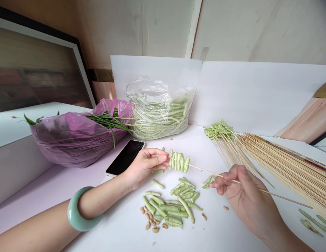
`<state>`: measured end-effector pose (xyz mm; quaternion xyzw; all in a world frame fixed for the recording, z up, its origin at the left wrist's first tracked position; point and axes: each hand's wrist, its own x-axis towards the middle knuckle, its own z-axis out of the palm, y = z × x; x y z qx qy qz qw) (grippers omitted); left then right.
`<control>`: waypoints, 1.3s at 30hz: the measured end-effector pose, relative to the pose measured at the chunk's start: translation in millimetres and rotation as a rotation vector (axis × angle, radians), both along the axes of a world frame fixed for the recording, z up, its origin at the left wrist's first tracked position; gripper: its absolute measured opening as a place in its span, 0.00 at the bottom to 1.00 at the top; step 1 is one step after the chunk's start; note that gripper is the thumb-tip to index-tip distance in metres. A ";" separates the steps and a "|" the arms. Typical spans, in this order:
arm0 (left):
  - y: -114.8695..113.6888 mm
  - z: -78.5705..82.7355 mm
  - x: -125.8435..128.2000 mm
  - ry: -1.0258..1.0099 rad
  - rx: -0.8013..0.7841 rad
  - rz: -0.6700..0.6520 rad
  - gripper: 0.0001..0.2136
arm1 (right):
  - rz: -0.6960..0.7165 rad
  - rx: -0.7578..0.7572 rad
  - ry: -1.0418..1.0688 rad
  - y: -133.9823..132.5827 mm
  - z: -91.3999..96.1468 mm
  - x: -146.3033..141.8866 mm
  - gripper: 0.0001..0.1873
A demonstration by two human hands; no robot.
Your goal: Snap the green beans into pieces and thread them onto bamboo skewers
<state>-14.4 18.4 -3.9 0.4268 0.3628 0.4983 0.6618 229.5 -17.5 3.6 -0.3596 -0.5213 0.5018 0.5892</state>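
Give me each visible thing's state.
Left hand: pinching skewer beside threaded bean pieces
Right hand: holding skewer's bare length
Skewer: partly filled
Loose bean pieces: heaped, scattered
Seeds: loose
Phone: face up, screen dark
Clear bag: holding long beans
Purple bag: greens sticking out
Bunched skewers: loaded
Piled skewers: bare where visible
Bangle: worn

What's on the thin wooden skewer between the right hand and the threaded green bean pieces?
Nothing: the head view shows the skewer bare between the bean pieces and right hand.

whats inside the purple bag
Thin green stalks poke out of the purple bag toward the clear bag; green tips show at its left end. The bag's tint obscures the rest, so what else it holds can't be told.
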 end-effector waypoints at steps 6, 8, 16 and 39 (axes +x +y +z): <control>-0.3 -1.6 1.0 0.031 -0.009 0.004 0.12 | -0.003 0.000 -0.025 1.3 -6.1 1.5 0.18; 0.4 -1.8 1.4 0.052 0.020 -0.002 0.12 | 0.037 -0.004 -0.035 2.4 -9.6 3.6 0.19; 0.4 0.4 1.9 0.127 0.106 -0.055 0.11 | 0.104 0.011 -0.062 -0.3 -12.8 4.6 0.20; -1.5 -2.3 2.7 0.085 0.044 -0.080 0.12 | 0.054 0.043 0.003 -3.4 -5.9 -8.2 0.18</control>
